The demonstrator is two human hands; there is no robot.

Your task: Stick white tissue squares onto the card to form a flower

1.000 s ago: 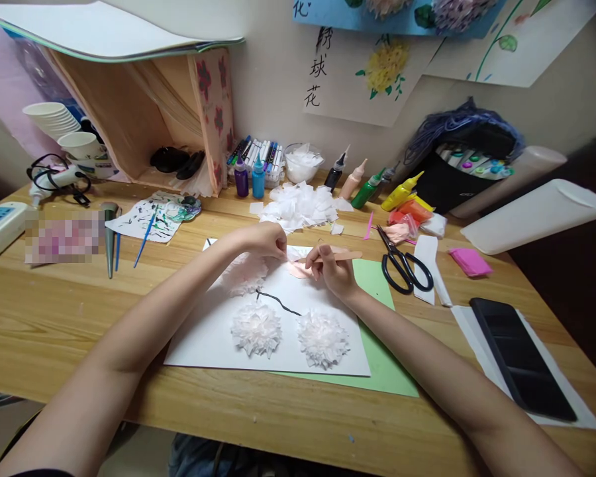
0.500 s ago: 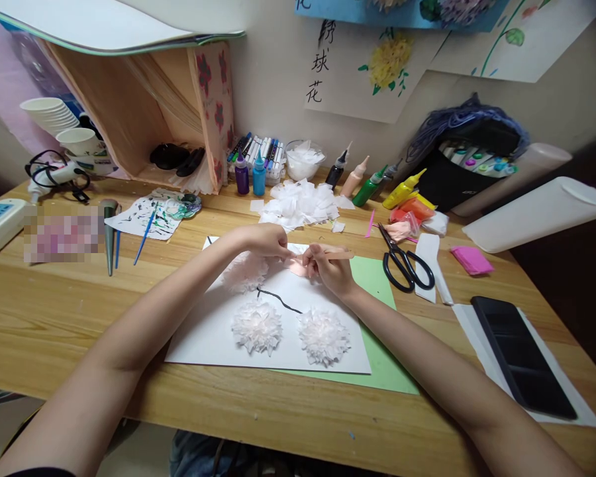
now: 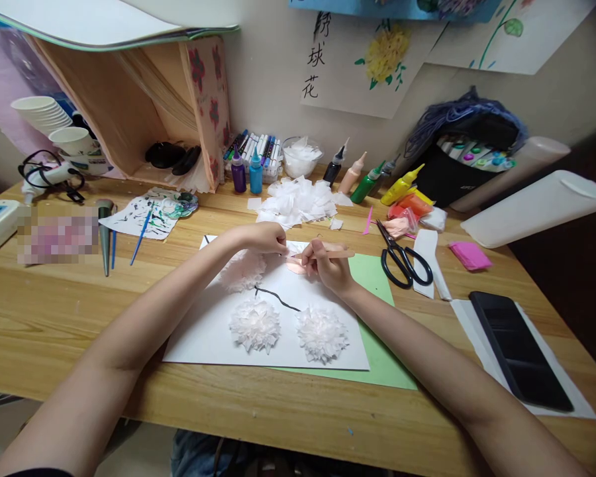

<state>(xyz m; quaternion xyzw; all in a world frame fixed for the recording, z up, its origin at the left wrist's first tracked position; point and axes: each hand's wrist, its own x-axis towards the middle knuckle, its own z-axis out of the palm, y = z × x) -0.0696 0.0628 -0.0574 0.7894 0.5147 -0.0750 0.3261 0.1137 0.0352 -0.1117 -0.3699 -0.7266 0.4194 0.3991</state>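
Observation:
My right hand (image 3: 326, 265) is closed around a light wooden pencil (image 3: 342, 254), which lies nearly level with its thin tip pointing left. Just below that tip, a flat peach patch (image 3: 297, 266) sits on the white paper (image 3: 203, 344). My left hand (image 3: 271, 240) is closed beside the tip, fingers pinched together; whatever they hold is too small to make out. Fluffy white tissue-paper flowers (image 3: 255, 324) are stuck to the sheet, and a pinkish one (image 3: 243, 270) lies partly under my left forearm. A black wavy line (image 3: 278, 296) runs between the flowers.
Behind my hands lies a heap of white tissue squares (image 3: 298, 202), near a glass bowl (image 3: 302, 159) and several paint bottles (image 3: 332, 171). Black-handled scissors (image 3: 402, 260) rest to the right, beyond green paper (image 3: 377, 331). A black phone-like slab (image 3: 521, 351) lies farther right.
The whole view has shifted slightly. My right hand and the pencil tip have drawn a little away from my left fingers, and more of the peach patch shows.

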